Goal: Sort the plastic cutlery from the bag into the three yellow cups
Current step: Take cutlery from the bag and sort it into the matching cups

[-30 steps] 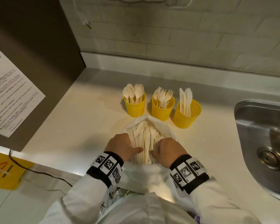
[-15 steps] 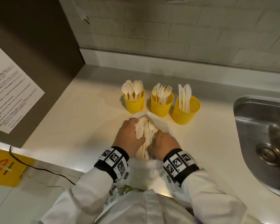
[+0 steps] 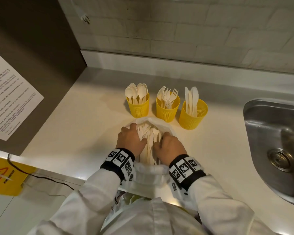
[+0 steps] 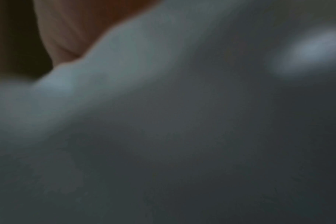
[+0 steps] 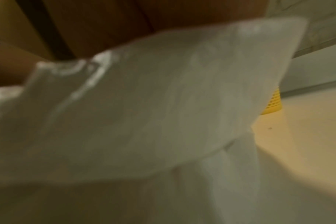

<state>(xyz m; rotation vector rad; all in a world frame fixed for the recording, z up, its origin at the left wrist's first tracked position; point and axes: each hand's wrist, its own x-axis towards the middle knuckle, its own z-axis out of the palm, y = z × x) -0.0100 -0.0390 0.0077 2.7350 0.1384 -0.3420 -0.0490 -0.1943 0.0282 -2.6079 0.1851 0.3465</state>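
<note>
While both hands [image 3: 149,143] spread bag [image 3: 161,123], grips unclear | cups [image 3: 165,111]: spoons, forks, knives

Dim, warm indoor light in the head view, brightest on the desk [image 3: 95,116] around the yellow cups [image 3: 166,109] — each throwing a soft shadow toward 10 o'clock. Sharp enough there to read fork tines and cup mesh. Glare streaks along the steel desk edge at 6 o'clock and on the sink [image 3: 277,150] rim at 3 o'clock. Wide-angle bending visible in the wall tiles and the dark panel toward 9 o'clock. Left wrist view dark, grey and fully out of focus, noisy, with one pale smear at 2 o'clock. Right wrist view blurred too — the bag [image 5: 163,98] film soft and milky with small highlights toward 10 o'clock, only the desk patch at 3 o'clock lit yellow.
</note>
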